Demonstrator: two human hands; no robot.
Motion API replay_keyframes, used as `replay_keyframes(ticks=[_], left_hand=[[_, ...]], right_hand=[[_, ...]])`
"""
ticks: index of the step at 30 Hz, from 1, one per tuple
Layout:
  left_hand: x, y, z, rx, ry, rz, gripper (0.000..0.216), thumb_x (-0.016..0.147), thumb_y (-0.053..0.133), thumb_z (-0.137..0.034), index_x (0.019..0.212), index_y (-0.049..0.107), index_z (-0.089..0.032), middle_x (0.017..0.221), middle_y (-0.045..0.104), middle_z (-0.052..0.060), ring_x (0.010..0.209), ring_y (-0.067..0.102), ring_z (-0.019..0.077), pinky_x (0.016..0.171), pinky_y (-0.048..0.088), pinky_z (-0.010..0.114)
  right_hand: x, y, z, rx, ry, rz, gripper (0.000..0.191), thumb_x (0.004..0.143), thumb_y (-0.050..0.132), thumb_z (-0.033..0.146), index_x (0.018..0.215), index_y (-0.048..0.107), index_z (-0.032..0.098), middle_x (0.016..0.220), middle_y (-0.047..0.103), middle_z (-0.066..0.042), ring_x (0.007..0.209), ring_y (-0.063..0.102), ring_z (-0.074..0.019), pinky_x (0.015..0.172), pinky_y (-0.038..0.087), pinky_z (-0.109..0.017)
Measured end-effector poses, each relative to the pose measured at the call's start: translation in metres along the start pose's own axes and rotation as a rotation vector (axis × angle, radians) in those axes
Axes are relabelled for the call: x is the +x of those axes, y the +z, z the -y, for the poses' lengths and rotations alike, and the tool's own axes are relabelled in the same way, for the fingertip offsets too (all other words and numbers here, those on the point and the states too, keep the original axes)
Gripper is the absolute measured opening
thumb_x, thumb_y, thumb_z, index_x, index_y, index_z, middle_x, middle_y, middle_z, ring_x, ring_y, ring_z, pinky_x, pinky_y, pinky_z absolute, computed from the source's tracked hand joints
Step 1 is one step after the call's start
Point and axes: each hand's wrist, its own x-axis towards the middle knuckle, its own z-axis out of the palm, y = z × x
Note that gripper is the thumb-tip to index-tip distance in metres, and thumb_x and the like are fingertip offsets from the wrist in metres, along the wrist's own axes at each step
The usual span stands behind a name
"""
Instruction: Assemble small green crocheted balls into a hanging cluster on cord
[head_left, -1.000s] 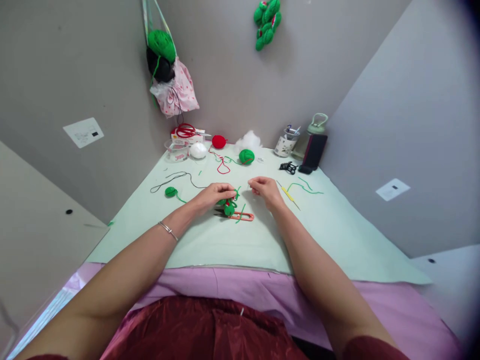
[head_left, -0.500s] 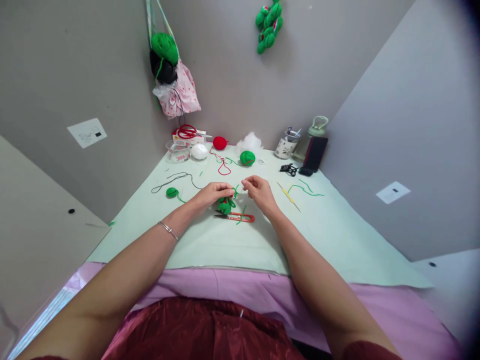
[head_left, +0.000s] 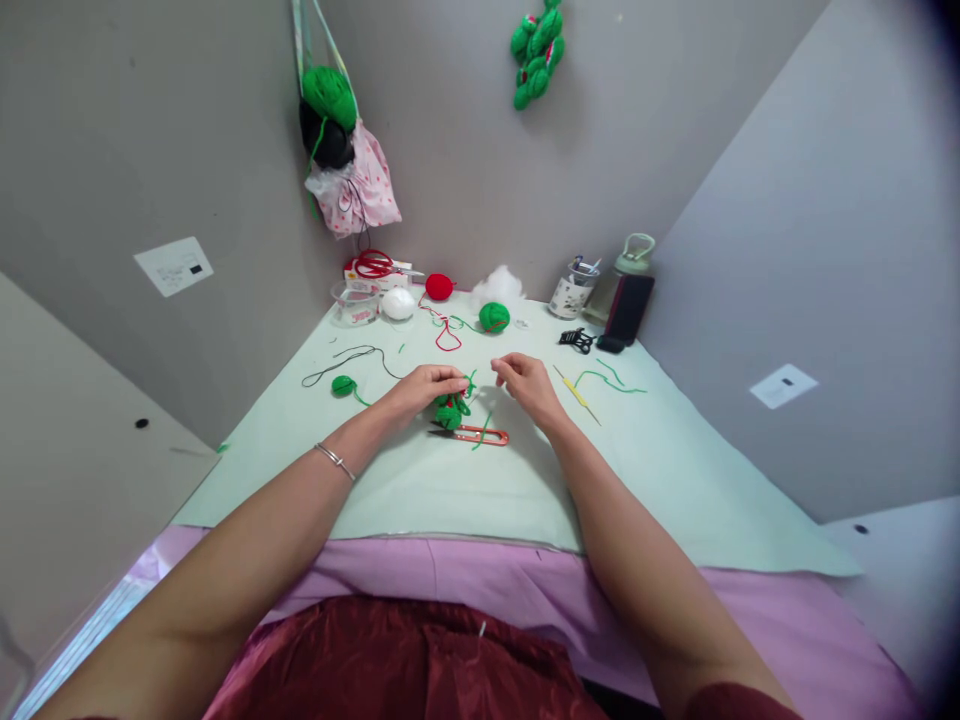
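Note:
My left hand [head_left: 429, 388] pinches a small green crocheted piece [head_left: 450, 412] with red and white parts, just above the table. Loose green yarn ends stick out by its fingertips. A short way to the right, my right hand [head_left: 523, 382] is closed in a pinch, apart from the piece; whatever sits between its fingertips is too small to make out. Orange-handled thread snips [head_left: 484, 436] lie just below the piece, with a short green yarn scrap [head_left: 485, 428] across them. Right of my right hand rests a yellow-handled crochet hook [head_left: 576, 391] beside green strands.
Behind my hands are a green yarn ball [head_left: 494, 317], a red yarn ball [head_left: 439, 287], a white yarn ball [head_left: 397, 303], white stuffing [head_left: 499, 285] and red scissors [head_left: 373, 264]. A small green ball [head_left: 343, 386] lies left. At the right stand a pen cup [head_left: 572, 291] and a phone [head_left: 631, 308].
My right hand has shifted slightly to the right, away from the crocheted piece. My left hand keeps its hold in nearly the same place.

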Motion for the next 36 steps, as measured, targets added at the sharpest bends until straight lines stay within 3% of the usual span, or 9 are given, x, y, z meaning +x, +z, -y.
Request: replay_keyframes(ticks=[4,9,14,16,20,22,27,32,36], left_hand=[[-0.001,0.0,0.0,0.034,0.017,0.017,0.034,0.072,0.075,-0.048,0.08,0.069,-0.016,0.074,0.062,0.004,0.065,0.052,0.0125,0.062,0.037,0.026],[0.0,0.0,0.003,0.039,0.024,0.072,0.029,0.075,0.074,-0.045,0.081,0.068,-0.017,0.075,0.062,0.002,0.065,0.052,0.0115,0.064,0.038,0.026],[0.0,-0.002,0.0,-0.103,0.011,0.023,0.03,0.074,0.077,-0.043,0.082,0.067,-0.017,0.078,0.064,0.002,0.068,0.056,0.0114,0.067,0.042,0.025],[0.0,-0.006,-0.004,-0.184,0.016,-0.023,0.031,0.074,0.078,-0.043,0.084,0.065,-0.017,0.08,0.065,0.002,0.071,0.059,0.0118,0.07,0.044,0.025],[0.002,-0.014,-0.007,-0.277,0.047,-0.113,0.034,0.071,0.081,-0.043,0.085,0.064,-0.017,0.08,0.066,0.003,0.073,0.061,0.0132,0.072,0.047,0.026],[0.003,-0.018,-0.008,-0.286,0.052,-0.136,0.035,0.07,0.082,-0.043,0.085,0.065,-0.016,0.08,0.067,0.004,0.072,0.061,0.0128,0.069,0.047,0.025],[0.004,-0.02,-0.006,-0.283,0.072,-0.175,0.036,0.068,0.084,-0.039,0.09,0.068,-0.016,0.08,0.067,0.003,0.074,0.062,0.0123,0.07,0.048,0.024],[0.005,-0.02,-0.003,-0.261,0.071,-0.203,0.034,0.07,0.083,-0.04,0.09,0.068,-0.017,0.08,0.067,0.002,0.071,0.06,0.01,0.068,0.046,0.022],[0.005,-0.019,-0.003,-0.252,0.061,-0.194,0.033,0.071,0.082,-0.04,0.09,0.069,-0.016,0.08,0.066,0.002,0.07,0.06,0.0101,0.067,0.046,0.022]], right_hand=[[-0.013,0.007,0.021,0.197,-0.114,0.299,0.036,0.084,0.06,0.053,0.075,0.062,0.018,0.063,0.055,0.002,0.052,0.038,-0.0093,0.053,0.032,-0.025],[-0.007,0.016,0.015,0.13,-0.167,0.036,0.029,0.079,0.065,0.044,0.066,0.056,0.02,0.056,0.05,0.004,0.054,0.041,-0.0108,0.055,0.033,-0.026],[-0.001,0.01,0.006,0.183,-0.069,0.087,0.032,0.083,0.059,0.05,0.074,0.06,0.019,0.065,0.06,0.001,0.05,0.042,-0.0095,0.052,0.034,-0.026],[-0.004,0.004,0.008,0.137,-0.075,0.182,0.032,0.083,0.06,0.049,0.077,0.063,0.018,0.067,0.062,0.0,0.052,0.044,-0.0096,0.053,0.036,-0.025],[-0.017,-0.001,0.014,-0.13,-0.165,0.554,0.02,0.072,0.075,0.037,0.08,0.071,0.019,0.073,0.067,0.0,0.063,0.053,-0.0119,0.059,0.039,-0.024],[-0.022,0.001,0.017,-0.231,-0.18,0.603,0.019,0.066,0.08,0.03,0.081,0.074,0.021,0.076,0.069,0.0,0.064,0.055,-0.0125,0.058,0.039,-0.024],[-0.021,0.002,0.019,-0.21,-0.197,0.58,0.012,0.075,0.068,0.027,0.081,0.075,0.02,0.062,0.063,0.001,0.055,0.051,-0.012,0.055,0.038,-0.024],[-0.008,-0.01,0.016,-0.027,-0.165,0.178,0.019,0.082,0.059,0.034,0.072,0.065,0.019,0.072,0.064,-0.002,0.068,0.057,-0.0155,0.066,0.043,-0.027],[-0.007,-0.011,0.011,-0.073,-0.192,0.244,0.022,0.086,0.056,0.036,0.076,0.065,0.018,0.075,0.064,-0.003,0.072,0.057,-0.0163,0.07,0.044,-0.029]])
